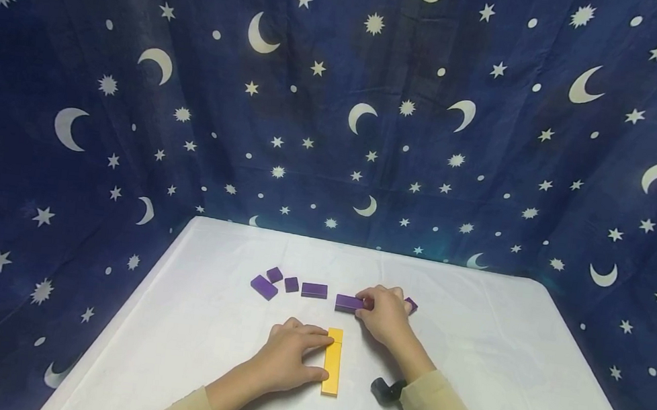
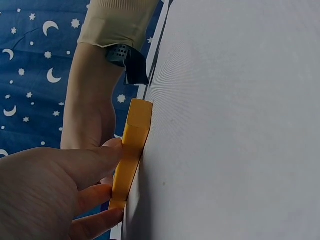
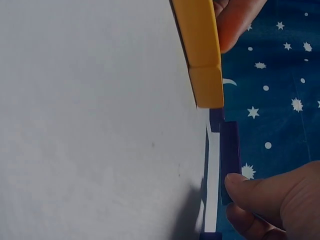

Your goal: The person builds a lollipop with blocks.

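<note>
Two yellow blocks, a long one [image 1: 331,369] and a short one [image 1: 335,335], lie end to end on the white table as one straight bar. My left hand [image 1: 289,356] rests along the bar's left side, its thumb and fingertips touching the edge with the fingers fairly straight. Farther back, my right hand [image 1: 384,313] pinches a long purple block [image 1: 348,303] near its right end. The right wrist view shows the thumb on that purple block [image 3: 230,155], with the other fingers partly hidden behind it.
Left of the held block lie a purple rectangular block [image 1: 314,291], two small purple blocks [image 1: 291,285] [image 1: 274,274] and a tilted longer one [image 1: 264,287]. Another purple block [image 1: 411,305] shows partly behind my right hand. A dark blue curtain [image 1: 337,131] with moons and stars surrounds the table [image 1: 499,360].
</note>
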`<control>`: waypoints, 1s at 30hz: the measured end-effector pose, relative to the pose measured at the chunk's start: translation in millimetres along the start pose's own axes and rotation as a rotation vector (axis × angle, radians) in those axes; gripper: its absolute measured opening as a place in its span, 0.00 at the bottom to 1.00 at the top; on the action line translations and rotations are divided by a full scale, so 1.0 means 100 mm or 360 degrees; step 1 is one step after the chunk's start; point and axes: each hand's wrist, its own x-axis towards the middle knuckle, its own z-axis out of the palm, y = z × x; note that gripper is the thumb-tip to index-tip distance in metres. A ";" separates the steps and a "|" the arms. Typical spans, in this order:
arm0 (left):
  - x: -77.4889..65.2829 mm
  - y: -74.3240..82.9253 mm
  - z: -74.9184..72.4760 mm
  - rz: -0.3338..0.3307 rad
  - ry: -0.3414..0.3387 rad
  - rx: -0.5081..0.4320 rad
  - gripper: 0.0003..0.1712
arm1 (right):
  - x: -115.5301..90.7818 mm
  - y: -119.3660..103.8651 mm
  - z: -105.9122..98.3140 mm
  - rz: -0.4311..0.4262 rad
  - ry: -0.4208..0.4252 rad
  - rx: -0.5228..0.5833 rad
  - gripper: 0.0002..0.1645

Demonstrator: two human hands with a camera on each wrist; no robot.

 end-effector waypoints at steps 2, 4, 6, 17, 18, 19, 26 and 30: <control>0.00 0.00 0.00 -0.0001 0.0001 -0.0002 0.35 | -0.02 -0.01 0.01 -0.0001 -0.0007 0.0014 0.17; 0.00 -0.01 0.01 -0.0003 -0.0001 -0.0004 0.35 | -0.03 -0.02 0.01 0.0000 -0.0007 0.0023 0.17; 0.00 -0.01 0.01 -0.0002 -0.0004 -0.0005 0.35 | -0.04 -0.03 0.02 0.0004 -0.0008 0.0022 0.17; 0.01 -0.01 0.00 -0.0002 -0.0008 -0.0005 0.34 | -0.12 -0.08 0.06 -0.0020 -0.0039 0.0048 0.16; 0.01 -0.01 0.00 -0.0001 -0.0007 -0.0002 0.34 | -0.12 -0.08 0.06 -0.0025 -0.0044 0.0046 0.16; 0.01 0.00 -0.01 -0.0003 -0.0009 0.0000 0.34 | -0.12 -0.08 0.07 -0.0029 -0.0049 0.0043 0.16; 0.01 0.01 -0.02 0.0006 -0.0005 0.0002 0.34 | -0.15 -0.08 0.09 -0.0043 -0.0074 0.0037 0.15; 0.01 0.01 -0.02 0.0005 -0.0003 0.0007 0.34 | -0.16 -0.09 0.10 -0.0037 -0.0096 0.0056 0.15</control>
